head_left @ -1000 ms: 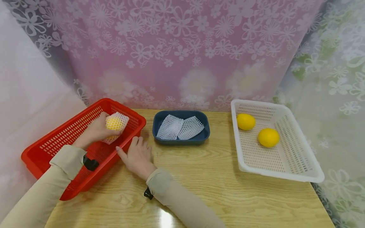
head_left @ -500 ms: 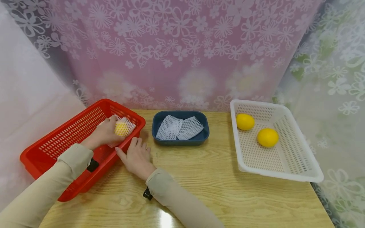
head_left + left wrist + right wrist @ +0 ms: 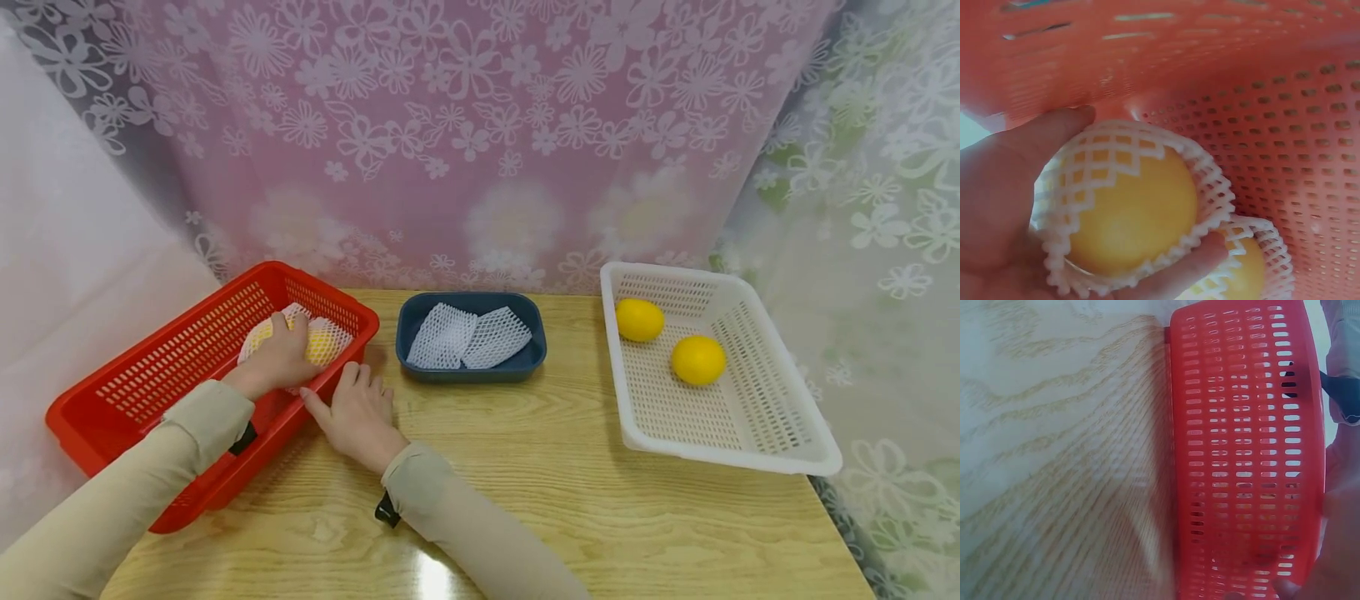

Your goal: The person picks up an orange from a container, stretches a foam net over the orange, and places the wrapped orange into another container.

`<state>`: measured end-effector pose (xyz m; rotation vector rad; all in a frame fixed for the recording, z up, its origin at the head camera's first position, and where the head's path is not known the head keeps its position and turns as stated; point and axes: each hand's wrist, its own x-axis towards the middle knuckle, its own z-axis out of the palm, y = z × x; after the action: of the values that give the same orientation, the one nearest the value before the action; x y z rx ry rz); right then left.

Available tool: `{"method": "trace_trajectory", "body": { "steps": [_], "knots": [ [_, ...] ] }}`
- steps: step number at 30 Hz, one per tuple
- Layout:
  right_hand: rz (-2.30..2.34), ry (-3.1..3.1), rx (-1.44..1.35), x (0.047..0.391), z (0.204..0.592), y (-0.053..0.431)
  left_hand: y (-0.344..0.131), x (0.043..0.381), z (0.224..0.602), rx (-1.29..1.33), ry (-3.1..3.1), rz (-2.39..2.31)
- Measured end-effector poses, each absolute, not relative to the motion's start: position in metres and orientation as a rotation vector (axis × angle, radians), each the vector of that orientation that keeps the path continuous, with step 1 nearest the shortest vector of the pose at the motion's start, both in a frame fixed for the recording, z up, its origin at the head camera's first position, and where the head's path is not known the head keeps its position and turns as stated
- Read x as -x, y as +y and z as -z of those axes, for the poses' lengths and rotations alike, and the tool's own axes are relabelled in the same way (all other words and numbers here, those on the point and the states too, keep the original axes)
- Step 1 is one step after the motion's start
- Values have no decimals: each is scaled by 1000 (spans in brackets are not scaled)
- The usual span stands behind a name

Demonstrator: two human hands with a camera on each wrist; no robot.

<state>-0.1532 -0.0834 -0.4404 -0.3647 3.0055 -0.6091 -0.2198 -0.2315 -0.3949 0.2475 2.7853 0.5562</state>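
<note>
Inside the red basket (image 3: pixel 187 312), my left hand (image 3: pixel 281 357) grips a yellow fruit (image 3: pixel 322 345) in a white foam net. The left wrist view shows my thumb at one side of this netted fruit and a finger curled under it. A second netted yellow fruit (image 3: pixel 258 336) lies against it on the other side of my fingers, partly hidden by the hand. My right hand (image 3: pixel 362 421) holds the basket's near rim by the corner, thumb over the rim and fingers outside. In the right wrist view, fingertips (image 3: pixel 1285 588) touch the slotted outer wall.
A dark blue tray (image 3: pixel 471 376) with flattened white foam nets (image 3: pixel 444 337) stands at the middle back. To the right, a white basket (image 3: pixel 798 400) holds two bare yellow fruits (image 3: pixel 698 360). Wooden table (image 3: pixel 525 467) surface lies between; a floral curtain (image 3: pixel 465 142) hangs behind.
My left hand has moved the netted fruit right and down to the basket's right end, then shifted slightly, uncovering more of the second fruit. My right hand stays at the rim.
</note>
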Motion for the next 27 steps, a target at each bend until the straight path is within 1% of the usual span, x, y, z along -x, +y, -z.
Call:
{"method": "trace_trajectory", "body": {
  "steps": [5,12,16,22,27],
  "knots": [
    [663,2981,362,153,441,-85,-234,221,404,-286,2786,-578],
    [674,2958,335,151,440,-86,-245,218,422,-490,2794,-666],
    [683,2959,340,151,441,-86,-245,218,422,-480,2726,-683],
    [699,2949,334,151,439,-85,-246,215,408,-398,2646,-595],
    [723,2940,325,152,438,-84,-249,213,408,-428,2634,-551]
  ]
}}
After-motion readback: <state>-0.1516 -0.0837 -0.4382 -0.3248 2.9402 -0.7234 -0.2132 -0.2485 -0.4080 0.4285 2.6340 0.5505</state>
